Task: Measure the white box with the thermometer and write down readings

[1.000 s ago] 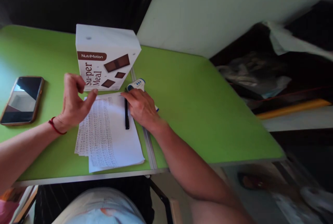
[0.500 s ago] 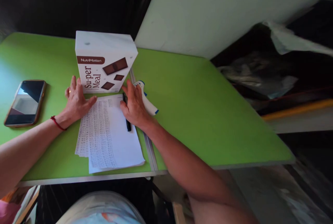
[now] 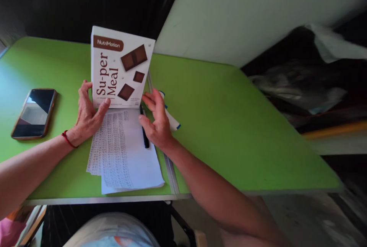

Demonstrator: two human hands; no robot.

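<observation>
A white NutriMotion "Su-per Meal" box with brown bar pictures leans back, its printed front facing me. My left hand grips its lower left corner, thumb on the front and fingers along the side. At the lower right corner, my right hand has its fingertips against the box edge, with fingers extended and thumb spread apart. Beneath that thumb a black pen lies on the handwritten sheets of paper. A white object with blue ends is partly hidden behind my right hand.
A smartphone in a brown-edged case lies on the left of the green table. A metal seam crosses the tabletop right of the papers. Dark panel and pale wall stand behind; a cluttered shelf is at right.
The box has tipped backward, so its top face no longer shows. My left thumb has moved onto its front. My right hand has turned, its thumb spreading more. The view has shifted slightly.
</observation>
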